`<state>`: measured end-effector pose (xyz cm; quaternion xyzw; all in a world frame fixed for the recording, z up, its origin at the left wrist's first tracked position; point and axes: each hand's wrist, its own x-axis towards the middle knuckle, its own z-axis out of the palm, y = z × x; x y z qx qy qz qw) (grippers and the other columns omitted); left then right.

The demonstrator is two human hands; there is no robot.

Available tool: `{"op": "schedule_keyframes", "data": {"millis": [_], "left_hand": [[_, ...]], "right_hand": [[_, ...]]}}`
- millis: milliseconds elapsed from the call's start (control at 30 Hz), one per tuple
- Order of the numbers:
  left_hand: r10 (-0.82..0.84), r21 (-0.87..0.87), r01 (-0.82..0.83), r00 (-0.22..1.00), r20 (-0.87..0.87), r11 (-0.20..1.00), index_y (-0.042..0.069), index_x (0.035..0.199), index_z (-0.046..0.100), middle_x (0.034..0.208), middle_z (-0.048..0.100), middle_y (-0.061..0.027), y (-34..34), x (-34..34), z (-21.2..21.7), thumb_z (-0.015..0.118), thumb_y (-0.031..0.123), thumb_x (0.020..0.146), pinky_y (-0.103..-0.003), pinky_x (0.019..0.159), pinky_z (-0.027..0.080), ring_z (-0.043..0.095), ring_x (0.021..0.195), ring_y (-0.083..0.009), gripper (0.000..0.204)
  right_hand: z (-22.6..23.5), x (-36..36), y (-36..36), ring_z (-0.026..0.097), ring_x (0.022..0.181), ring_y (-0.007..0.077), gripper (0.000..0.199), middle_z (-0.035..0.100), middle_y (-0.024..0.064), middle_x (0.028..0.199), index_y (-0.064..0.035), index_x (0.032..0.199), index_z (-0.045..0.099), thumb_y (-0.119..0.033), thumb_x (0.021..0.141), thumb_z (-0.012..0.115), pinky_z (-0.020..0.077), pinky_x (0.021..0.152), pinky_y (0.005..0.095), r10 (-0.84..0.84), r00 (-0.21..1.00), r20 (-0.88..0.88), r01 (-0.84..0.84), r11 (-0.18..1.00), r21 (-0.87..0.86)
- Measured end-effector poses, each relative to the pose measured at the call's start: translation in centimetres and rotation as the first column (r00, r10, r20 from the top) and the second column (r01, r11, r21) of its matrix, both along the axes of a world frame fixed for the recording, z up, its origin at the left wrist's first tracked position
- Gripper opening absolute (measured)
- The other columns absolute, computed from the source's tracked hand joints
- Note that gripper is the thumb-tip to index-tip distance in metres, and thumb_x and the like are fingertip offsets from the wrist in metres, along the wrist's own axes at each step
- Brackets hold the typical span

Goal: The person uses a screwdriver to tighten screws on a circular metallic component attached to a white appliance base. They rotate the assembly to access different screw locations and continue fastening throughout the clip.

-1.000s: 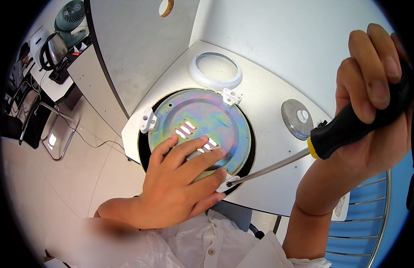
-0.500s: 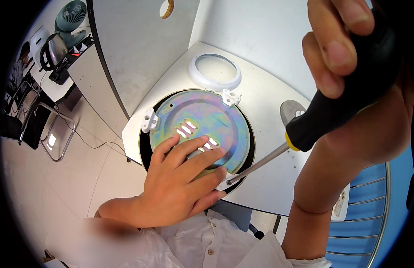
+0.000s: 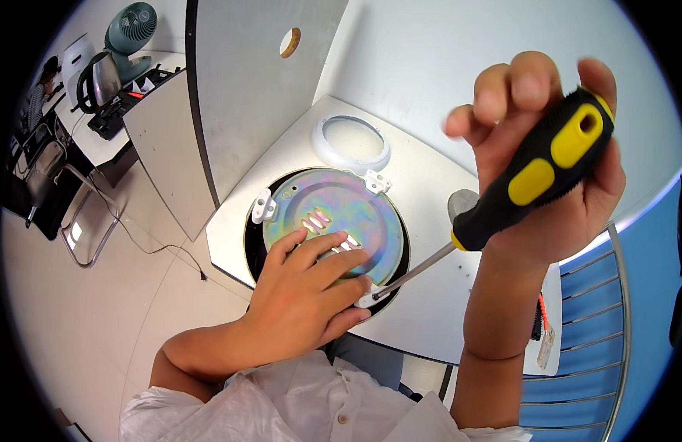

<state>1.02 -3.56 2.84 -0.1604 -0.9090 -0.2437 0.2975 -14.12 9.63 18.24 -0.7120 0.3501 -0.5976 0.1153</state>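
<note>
A round metal plate (image 3: 381,221) with an iridescent sheen and slots lies inside a black circular rim on the white table. My left hand (image 3: 297,295) rests flat on its near side, fingers spread, thumb by a small white bracket (image 3: 367,300) at the edge. The tip of a black-and-yellow screwdriver (image 3: 531,184) meets that bracket, its shaft slanting up to the right. My right hand (image 3: 554,228) holds the handle loosely against the palm, several fingers lifted off it. Two more white brackets, one at the left edge (image 3: 264,206) and one at the far edge (image 3: 376,182), sit on the plate.
Behind the plate lies a white ring (image 3: 356,163). A grey disc (image 3: 460,202) is partly hidden by the screwdriver, with small dark bits (image 3: 465,269) nearby. Grey partitions (image 3: 260,81) enclose the table. A kettle (image 3: 102,81) and fan (image 3: 131,33) stand on another desk at left.
My right hand has loosened its fingers and turned on the handle, showing its yellow inlays. The view has shifted back. My left hand stays on the plate, and the screwdriver tip stays at the bracket.
</note>
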Motion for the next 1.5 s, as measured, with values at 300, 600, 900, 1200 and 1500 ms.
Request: {"op": "schedule_keyframes", "data": {"millis": [300, 600, 900, 1200, 1500], "left_hand": [[0.023, -0.013, -0.023, 1.000, -0.015, 1.000, 0.015, 0.096, 0.067, 0.119, 0.060, -0.0020, 0.2, 0.1, -0.1, 0.073, 0.031, 0.069, -0.049, 0.099, 0.032, 0.050, 0.119, -0.0275, 0.032], [0.005, -0.019, -0.005, 0.999, -0.047, 1.000, 0.013, 0.094, 0.068, 0.118, 0.061, -0.0035, 0.7, 0.0, 0.2, 0.073, 0.029, 0.072, -0.045, 0.100, 0.031, 0.051, 0.118, -0.0269, 0.028], [0.008, -0.042, -0.011, 0.998, -0.069, 0.999, 0.011, 0.094, 0.069, 0.113, 0.063, -0.0052, 1.0, -0.3, 0.2, 0.073, 0.027, 0.072, -0.044, 0.099, 0.033, 0.053, 0.116, -0.0293, 0.028], [-0.009, -0.051, 0.005, 0.997, -0.078, 0.999, 0.005, 0.087, 0.065, 0.115, 0.062, -0.0097, 1.0, -0.3, 0.1, 0.067, 0.026, 0.075, -0.042, 0.096, 0.033, 0.052, 0.112, -0.0314, 0.025], [-0.010, -0.049, 0.006, 0.998, -0.069, 0.999, 0.008, 0.090, 0.067, 0.113, 0.062, -0.0078, 1.1, -0.6, 0.0, 0.070, 0.028, 0.073, -0.043, 0.097, 0.035, 0.053, 0.114, -0.0321, 0.027]], "right_hand": [[-0.8, 2.5, 0.4, 0.056, 0.058, 0.0180, 0.048, 0.055, 0.0176, 0.096, -0.0032, 0.128, 0.040, -0.037, 0.096, 0.049, 0.0501, 0.053, 0.0250, -0.386, 0.912, -0.142, 0.306, 0.867, -0.394], [0.5, 4.3, 0.1, 0.053, 0.061, 0.0153, 0.036, 0.055, 0.0111, 0.087, -0.0024, 0.116, 0.049, -0.030, 0.093, 0.052, 0.0447, 0.054, 0.0266, -0.293, 0.956, 0.014, 0.293, 0.951, -0.099], [0.9, 4.3, 0.6, 0.052, 0.071, 0.0146, 0.023, 0.055, 0.0068, 0.086, -0.0037, 0.107, 0.055, -0.022, 0.093, 0.053, 0.0426, 0.060, 0.0280, -0.714, 0.659, -0.237, 0.563, 0.677, -0.474], [1.0, 3.0, 0.7, 0.063, 0.075, 0.0241, 0.029, 0.062, 0.0109, 0.083, -0.0095, 0.097, 0.066, -0.026, 0.074, 0.068, 0.0501, 0.070, 0.0351, -0.696, 0.697, -0.174, 0.600, 0.699, -0.390], [0.6, 3.5, 0.8, 0.059, 0.073, 0.0169, 0.033, 0.061, 0.0081, 0.081, -0.0097, 0.108, 0.064, -0.016, 0.076, 0.060, 0.0472, 0.068, 0.0291, -0.547, 0.837, -0.032, 0.544, 0.836, -0.063]]}}
